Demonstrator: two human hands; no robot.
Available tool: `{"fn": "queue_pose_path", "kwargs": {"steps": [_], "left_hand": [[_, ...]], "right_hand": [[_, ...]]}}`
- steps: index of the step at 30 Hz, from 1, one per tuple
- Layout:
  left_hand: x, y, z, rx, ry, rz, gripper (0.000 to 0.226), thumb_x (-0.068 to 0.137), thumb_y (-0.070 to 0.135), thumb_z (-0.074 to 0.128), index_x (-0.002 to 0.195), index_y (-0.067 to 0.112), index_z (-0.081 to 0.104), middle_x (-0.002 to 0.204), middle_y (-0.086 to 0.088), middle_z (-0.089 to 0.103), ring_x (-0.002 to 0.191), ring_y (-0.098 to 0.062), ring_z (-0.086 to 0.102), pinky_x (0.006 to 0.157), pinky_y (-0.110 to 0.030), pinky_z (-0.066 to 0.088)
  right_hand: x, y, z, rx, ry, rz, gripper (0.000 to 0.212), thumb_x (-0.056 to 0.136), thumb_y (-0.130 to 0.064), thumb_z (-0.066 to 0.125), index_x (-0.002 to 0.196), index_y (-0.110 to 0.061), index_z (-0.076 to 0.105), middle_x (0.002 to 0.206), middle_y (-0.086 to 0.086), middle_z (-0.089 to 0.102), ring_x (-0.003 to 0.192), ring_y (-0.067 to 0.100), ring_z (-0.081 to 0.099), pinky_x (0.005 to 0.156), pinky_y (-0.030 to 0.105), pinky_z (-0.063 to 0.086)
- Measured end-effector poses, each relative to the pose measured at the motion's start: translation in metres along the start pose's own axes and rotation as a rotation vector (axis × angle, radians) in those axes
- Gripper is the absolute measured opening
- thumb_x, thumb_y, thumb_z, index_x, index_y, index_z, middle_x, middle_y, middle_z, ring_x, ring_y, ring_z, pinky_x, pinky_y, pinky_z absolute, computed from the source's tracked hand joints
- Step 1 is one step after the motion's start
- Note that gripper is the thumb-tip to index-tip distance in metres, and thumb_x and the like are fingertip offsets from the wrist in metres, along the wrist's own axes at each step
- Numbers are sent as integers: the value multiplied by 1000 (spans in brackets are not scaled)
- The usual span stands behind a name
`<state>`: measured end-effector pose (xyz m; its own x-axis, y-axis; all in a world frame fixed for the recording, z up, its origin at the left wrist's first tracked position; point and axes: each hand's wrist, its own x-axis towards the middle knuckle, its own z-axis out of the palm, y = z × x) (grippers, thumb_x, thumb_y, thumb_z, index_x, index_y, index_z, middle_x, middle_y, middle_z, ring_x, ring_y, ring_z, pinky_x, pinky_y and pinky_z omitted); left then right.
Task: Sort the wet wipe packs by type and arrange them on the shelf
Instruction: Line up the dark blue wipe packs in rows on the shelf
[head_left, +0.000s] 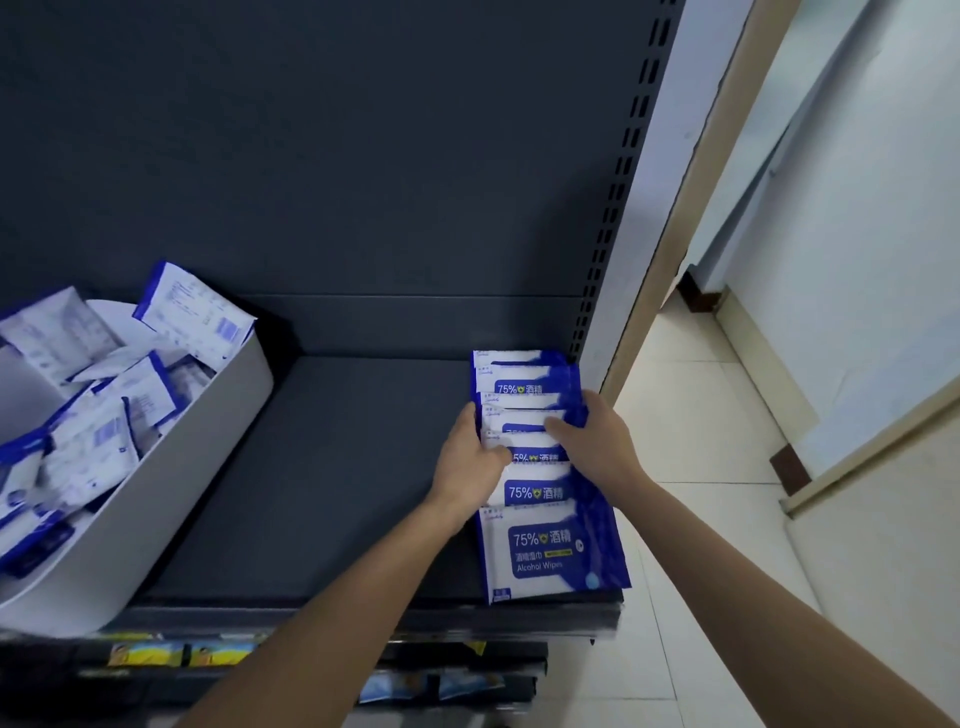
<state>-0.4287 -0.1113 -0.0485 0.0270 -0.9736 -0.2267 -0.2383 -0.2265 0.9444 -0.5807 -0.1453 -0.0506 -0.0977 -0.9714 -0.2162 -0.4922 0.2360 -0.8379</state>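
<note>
A white tub (171, 499) sits at nine o'clock on the dark shelf (322, 467), its near end hanging over the shelf's front edge, and it is heaped with loose wet wipe packs (104, 415) lying at all angles, most showing their pale printed backs, one pack (195, 312) propped upright against the far rim. At three o'clock on the shelf, hard by the perforated upright (618, 208), a row of blue alcohol wipe packs (540, 499) runs from the back panel to the front edge, each overlapping the next, the nearest one (550, 551) lying flat with its label fully readable. The left hand (467, 462) presses against the left edge of the row's middle, its fingers hidden behind the hand apart from the thumb laid on a pack. The right hand (597, 441) lies over the right side, fingers spread narrow across the same packs, so both hands clasp the middle of the row and cover several labels. Between tub and row the shelf surface is bare. Below, at six o'clock, lower shelves show yellow packets (176, 652). At three o'clock, pale floor tiles (696, 415).
</note>
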Motion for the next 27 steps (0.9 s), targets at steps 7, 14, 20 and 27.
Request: {"fn": "queue_pose_path", "kwargs": {"steps": [7, 14, 20, 27], "left_hand": [[3, 22, -42, 488, 53, 211, 37, 92, 14, 58, 128, 11, 55, 129, 0, 52, 120, -12, 47, 88, -9, 28], [-12, 38, -165, 763, 143, 292, 36, 90, 18, 59, 125, 10, 59, 133, -6, 54, 121, -17, 50, 91, -9, 27], [-34, 31, -285, 835, 288, 277, 32, 89, 14, 59, 121, 9, 62, 128, -9, 59, 116, -22, 53, 86, -16, 33], [-43, -20, -408, 842, 141, -40, 60, 83, 49, 67, 129, 14, 51, 125, -3, 59, 106, -17, 56, 84, -27, 43]], "right_hand": [[-9, -45, 20, -374, 137, -345, 51, 92, -24, 60, 139, -13, 43, 145, 5, 41, 129, 22, 45, 103, 31, 42], [-19, -105, 81, -405, -125, -437, 33, 93, -23, 59, 124, -12, 60, 129, 6, 58, 116, 19, 54, 84, 13, 30], [-44, -160, 160, -294, -223, -473, 30, 93, -20, 59, 122, -12, 60, 126, 3, 59, 115, 14, 55, 89, 17, 36], [-65, -228, 245, -318, -94, -713, 24, 90, -10, 58, 111, -5, 68, 107, 9, 66, 94, 21, 62, 90, 30, 48]]}}
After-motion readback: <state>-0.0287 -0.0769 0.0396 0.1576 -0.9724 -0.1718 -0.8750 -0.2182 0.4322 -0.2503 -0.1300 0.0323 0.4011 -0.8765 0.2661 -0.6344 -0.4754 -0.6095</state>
